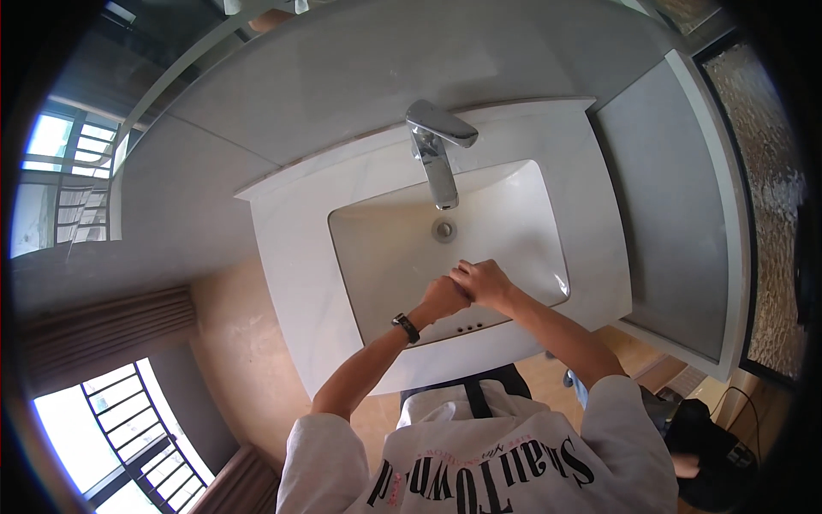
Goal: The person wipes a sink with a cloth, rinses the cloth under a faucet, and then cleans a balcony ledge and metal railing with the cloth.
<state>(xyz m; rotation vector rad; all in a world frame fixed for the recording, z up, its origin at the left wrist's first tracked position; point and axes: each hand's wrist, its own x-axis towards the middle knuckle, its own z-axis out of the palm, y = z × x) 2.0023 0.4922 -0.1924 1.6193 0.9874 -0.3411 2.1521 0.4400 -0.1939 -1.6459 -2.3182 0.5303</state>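
Both of my hands meet over the near part of a white rectangular sink basin point(390, 257). My left hand point(443, 299) is curled closed, with a dark watch point(405, 328) on its wrist. Against it presses my right hand point(483, 282), its fingers also bent closed. A small dark patch shows between the hands; whether they hold something is hidden. Beyond them stands a chrome faucet point(440, 171), its lever turned to the right. I make out no water stream. Below the spout is the round metal drain point(443, 230).
A white countertop point(295, 265) surrounds the basin, with a grey wall point(342, 86) behind. A grey panel with a pale edge point(672, 206) and textured glass point(775, 171) stand at the right. A black bag-like object point(706, 463) lies low right. A barred window point(128, 428) is lower left.
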